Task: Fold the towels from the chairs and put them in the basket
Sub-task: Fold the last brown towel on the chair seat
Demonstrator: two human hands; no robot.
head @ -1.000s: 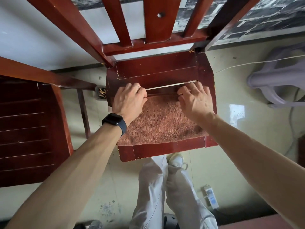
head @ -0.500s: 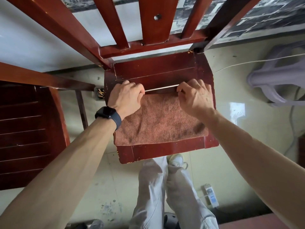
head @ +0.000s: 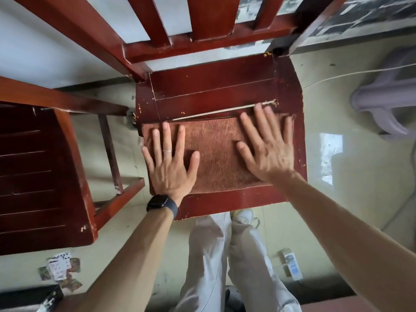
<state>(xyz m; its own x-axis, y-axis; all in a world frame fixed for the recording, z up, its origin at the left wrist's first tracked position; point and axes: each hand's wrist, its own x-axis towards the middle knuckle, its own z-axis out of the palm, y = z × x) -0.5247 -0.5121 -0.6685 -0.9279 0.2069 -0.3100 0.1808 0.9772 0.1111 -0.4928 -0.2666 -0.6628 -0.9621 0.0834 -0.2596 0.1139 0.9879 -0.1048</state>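
Note:
A rust-brown towel (head: 216,152), folded into a flat rectangle, lies on the seat of a red-brown wooden chair (head: 213,88) in front of me. My left hand (head: 170,163), with a dark watch at the wrist, lies flat on the towel's left part, fingers spread and straight. On the towel's right part my right hand (head: 267,145) also lies flat with spread fingers, its fingertips reaching past the far edge. No basket is in view.
A second dark wooden chair (head: 42,176) stands close on the left. A pale purple plastic stool (head: 387,97) is at the right. Playing cards (head: 60,266) and a remote (head: 291,266) lie on the tiled floor. My legs in light trousers stand below the seat.
Both hands were curled at the towel's far edge; they have since let go, straightened and now lie flat on the towel. The view has shifted closer.

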